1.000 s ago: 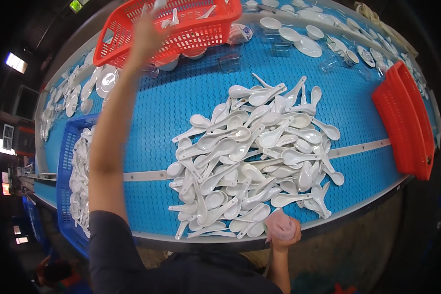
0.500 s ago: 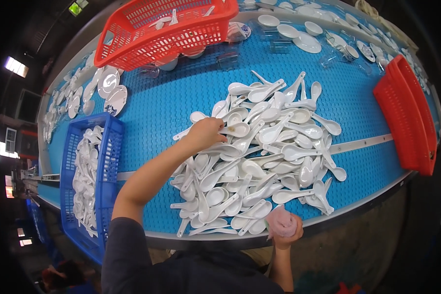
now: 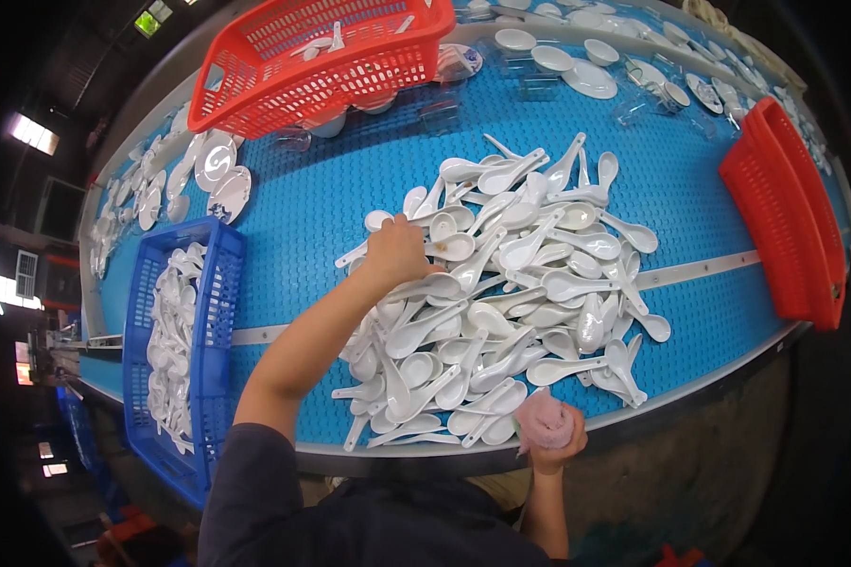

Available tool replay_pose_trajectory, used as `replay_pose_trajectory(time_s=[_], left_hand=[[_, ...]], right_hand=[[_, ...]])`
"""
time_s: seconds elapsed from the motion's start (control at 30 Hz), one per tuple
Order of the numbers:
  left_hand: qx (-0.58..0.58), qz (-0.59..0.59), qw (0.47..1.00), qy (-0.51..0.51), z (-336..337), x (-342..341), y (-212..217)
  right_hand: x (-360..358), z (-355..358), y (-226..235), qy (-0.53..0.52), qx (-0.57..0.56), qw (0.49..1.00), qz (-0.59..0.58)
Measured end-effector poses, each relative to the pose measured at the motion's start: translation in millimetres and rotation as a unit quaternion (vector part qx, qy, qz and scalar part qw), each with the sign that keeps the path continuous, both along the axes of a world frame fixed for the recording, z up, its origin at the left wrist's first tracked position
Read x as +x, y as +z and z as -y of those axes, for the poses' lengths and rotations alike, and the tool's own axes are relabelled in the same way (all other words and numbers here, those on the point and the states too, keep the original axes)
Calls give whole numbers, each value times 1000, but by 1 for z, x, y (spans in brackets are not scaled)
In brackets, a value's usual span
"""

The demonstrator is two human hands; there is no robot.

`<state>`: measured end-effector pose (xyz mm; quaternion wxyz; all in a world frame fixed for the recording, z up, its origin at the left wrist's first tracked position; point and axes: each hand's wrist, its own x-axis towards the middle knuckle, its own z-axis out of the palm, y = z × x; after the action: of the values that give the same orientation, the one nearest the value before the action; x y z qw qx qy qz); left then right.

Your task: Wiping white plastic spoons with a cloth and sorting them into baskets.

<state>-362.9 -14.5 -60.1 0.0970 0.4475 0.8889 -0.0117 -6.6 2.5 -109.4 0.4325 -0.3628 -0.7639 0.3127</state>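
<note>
A big heap of white ceramic soup spoons [image 3: 501, 312] lies on a blue textured conveyor belt [image 3: 303, 203] in front of me. My left hand [image 3: 397, 253] reaches into the heap's left edge, thumb pointing right and the other fingers bent downward. Its fingertips are partly hidden, so whether a spoon is between them does not show. Just right of that hand lies a spoon with a brown stain in its bowl [image 3: 451, 248]. At the belt's near edge, beside the heap's lower right, my right hand [image 3: 564, 452] is closed around a bunched pink cloth [image 3: 544, 420].
Left of the heap stands a blue basket [image 3: 219, 312] full of white spoons. A red basket [image 3: 336, 99] with a few spoons sits at the far side. Another red basket [image 3: 794, 217] leans at the right. Plates [image 3: 216, 159], bowls [image 3: 600, 52] and glasses [image 3: 539, 88] stand farther back.
My left hand has drawn back slightly left from the stained spoon. My right hand still holds the pink cloth in nearly the same place. The view has shifted a little.
</note>
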Motion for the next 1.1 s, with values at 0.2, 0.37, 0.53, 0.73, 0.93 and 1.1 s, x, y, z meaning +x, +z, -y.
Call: replay_pose_trajectory(time_s=[0.2, 0.37, 0.53, 0.73, 0.93, 1.1], left_hand=[[-112, 28, 993, -29, -7, 1, -7], [-35, 2, 999, 7, -2, 13, -9], [-51, 118, 991, 48, -3, 11, -12], [-11, 55, 998, 27, -1, 9, -15], [73, -147, 986, 2, -9, -30, 19], [123, -222, 963, 91, -34, -123, 126]], right_hand=[[-1, -2, -2, -6, 30, 1000, 5], [-2, -1, 3, -5, 15, 1000, -1], [-1, -1, 1, -7, 28, 1000, -2], [-3, 0, 0, 2, 2, 1000, -12], [-3, -2, 3, -1, 5, 1000, -1], [-1, -3, 2, -10, 26, 1000, 13]])
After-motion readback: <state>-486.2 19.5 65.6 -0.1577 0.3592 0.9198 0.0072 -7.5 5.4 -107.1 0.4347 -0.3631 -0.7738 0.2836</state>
